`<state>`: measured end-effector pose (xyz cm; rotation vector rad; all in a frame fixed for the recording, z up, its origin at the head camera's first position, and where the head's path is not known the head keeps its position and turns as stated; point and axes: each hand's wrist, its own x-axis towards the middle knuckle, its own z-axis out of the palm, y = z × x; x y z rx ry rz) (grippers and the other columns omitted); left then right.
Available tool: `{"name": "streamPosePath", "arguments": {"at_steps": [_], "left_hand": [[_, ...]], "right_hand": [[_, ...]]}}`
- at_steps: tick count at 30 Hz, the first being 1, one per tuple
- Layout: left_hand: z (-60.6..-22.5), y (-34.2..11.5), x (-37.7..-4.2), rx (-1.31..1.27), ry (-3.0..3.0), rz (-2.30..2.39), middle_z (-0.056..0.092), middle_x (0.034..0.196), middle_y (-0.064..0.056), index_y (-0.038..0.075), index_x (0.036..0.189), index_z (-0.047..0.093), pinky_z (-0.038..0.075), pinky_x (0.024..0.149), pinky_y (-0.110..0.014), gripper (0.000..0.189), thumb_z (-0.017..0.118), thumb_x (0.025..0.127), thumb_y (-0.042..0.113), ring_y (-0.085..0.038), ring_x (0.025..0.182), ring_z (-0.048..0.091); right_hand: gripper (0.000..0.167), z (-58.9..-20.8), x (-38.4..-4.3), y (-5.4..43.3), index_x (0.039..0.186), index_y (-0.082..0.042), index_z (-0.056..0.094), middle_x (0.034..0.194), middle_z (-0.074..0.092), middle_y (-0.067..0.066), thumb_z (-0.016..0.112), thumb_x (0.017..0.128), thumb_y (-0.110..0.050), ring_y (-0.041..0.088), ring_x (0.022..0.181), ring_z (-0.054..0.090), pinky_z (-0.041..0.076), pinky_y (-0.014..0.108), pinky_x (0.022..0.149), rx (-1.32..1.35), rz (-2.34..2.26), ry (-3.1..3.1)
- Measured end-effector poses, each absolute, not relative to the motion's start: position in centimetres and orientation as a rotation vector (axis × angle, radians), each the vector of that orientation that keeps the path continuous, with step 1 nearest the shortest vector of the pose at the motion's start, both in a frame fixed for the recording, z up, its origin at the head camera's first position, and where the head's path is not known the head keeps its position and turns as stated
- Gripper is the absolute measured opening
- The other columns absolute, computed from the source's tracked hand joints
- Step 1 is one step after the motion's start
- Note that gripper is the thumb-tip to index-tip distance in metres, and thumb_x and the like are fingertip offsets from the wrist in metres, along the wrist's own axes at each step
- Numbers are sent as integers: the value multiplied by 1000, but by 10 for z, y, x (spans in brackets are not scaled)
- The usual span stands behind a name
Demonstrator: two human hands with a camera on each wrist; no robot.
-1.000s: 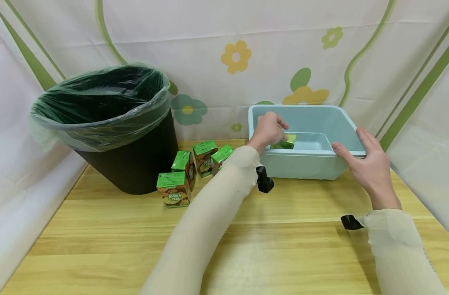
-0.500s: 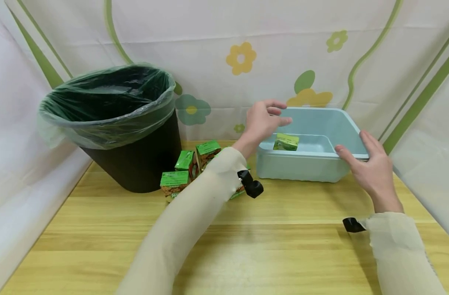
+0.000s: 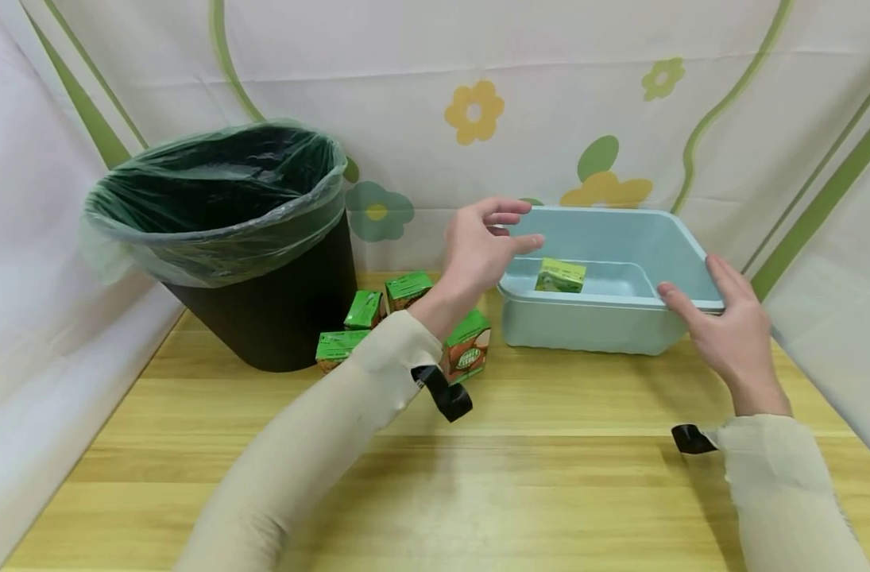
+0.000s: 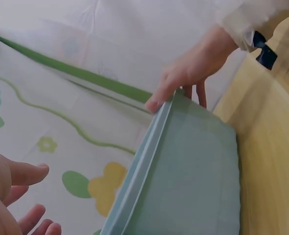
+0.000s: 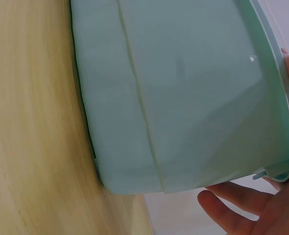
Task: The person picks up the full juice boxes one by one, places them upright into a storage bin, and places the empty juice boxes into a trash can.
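A light blue plastic bin (image 3: 585, 327) stands on the table. My right hand (image 3: 736, 342) grips its right front corner, thumb over the rim; in the right wrist view the fingers (image 5: 232, 208) lie along the outside of the wall. Inside the bin, towards the left, is a small green box (image 3: 560, 276). My left hand (image 3: 481, 246) hovers at the bin's left rim, thumb and fingers spread, holding nothing. Below its wrist stands a green-topped carton with a brown front (image 3: 469, 349), partly covered by the sleeve. More such cartons (image 3: 364, 309) cluster behind the forearm.
At the left is a black trash can (image 3: 277, 314) lined with a translucent green bag (image 3: 220, 258). The cartons stand between it and the bin. A floral white curtain (image 3: 399, 95) hangs behind the wooden table (image 3: 513, 477).
My left hand has risen off the small box in the bin and moved left, uncovering the box. My right hand keeps its hold on the bin's corner.
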<state>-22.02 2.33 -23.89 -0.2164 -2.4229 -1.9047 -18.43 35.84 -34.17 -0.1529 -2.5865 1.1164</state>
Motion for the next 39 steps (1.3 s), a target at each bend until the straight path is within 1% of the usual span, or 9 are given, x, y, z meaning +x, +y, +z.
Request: {"name": "streamPosePath", "arguments": {"at_steps": [5,10,13,17,20,25,28,34,39], "left_hand": [[-243,14,-206,-222,-2393,-1892,73,122,10,29,119,78,57,96,-34,34,89,88,21,-18,116,64],[-253,-6,-195,-203,-2348,-1918,74,125,6,27,119,79,57,100,-36,34,90,87,21,-18,118,65],[-261,-19,-187,-176,-2346,-1905,74,127,4,26,119,79,58,98,-38,34,89,87,20,-19,120,65],[-276,-31,-175,-137,-2331,-1848,75,124,7,27,117,80,59,92,-38,31,89,88,22,-18,120,65],[-289,-33,-168,-102,-2309,-1830,74,123,7,28,115,81,59,93,-38,29,89,87,22,-18,121,64],[-306,-34,-157,-68,-2312,-1811,71,129,1,28,116,81,63,94,-41,30,89,88,22,-25,120,70],[-314,-37,-151,-44,-2335,-1771,69,132,4,28,117,81,62,94,-43,31,89,88,23,-29,114,72],[-327,-43,-145,-104,-2307,-1709,70,132,3,20,117,81,60,100,-45,31,89,87,18,-28,116,70],[-333,-46,-143,-145,-2294,-1689,72,128,0,17,117,81,61,99,-47,33,90,85,15,-26,112,68]], "right_hand": [[89,-341,-183,360,171,-22,16,180,9,4,62,102,-54,38,167,7,9,65,133,-154,1112,-2597],[89,-342,-183,359,172,-22,17,180,10,3,62,102,-55,37,167,7,9,65,133,-147,1112,-2592],[90,-343,-184,359,172,-23,17,180,10,2,62,102,-56,37,167,7,8,66,132,-146,1116,-2594],[90,-343,-184,360,172,-23,17,180,9,2,62,102,-56,37,167,6,8,67,132,-143,1117,-2598],[89,-343,-183,361,171,-23,16,180,9,2,62,102,-55,37,168,6,7,66,133,-146,1120,-2595],[90,-343,-181,363,172,-24,16,180,9,1,62,102,-56,35,168,5,7,65,133,-161,1133,-2590],[90,-344,-181,362,172,-24,16,181,8,1,62,101,-56,36,168,4,6,66,133,-165,1137,-2592],[89,-342,-183,361,172,-24,17,181,9,2,62,102,-55,36,168,5,7,65,133,-163,1137,-2593],[88,-341,-184,359,171,-22,18,180,10,5,61,102,-54,39,167,6,8,66,132,-158,1125,-2592]]}}
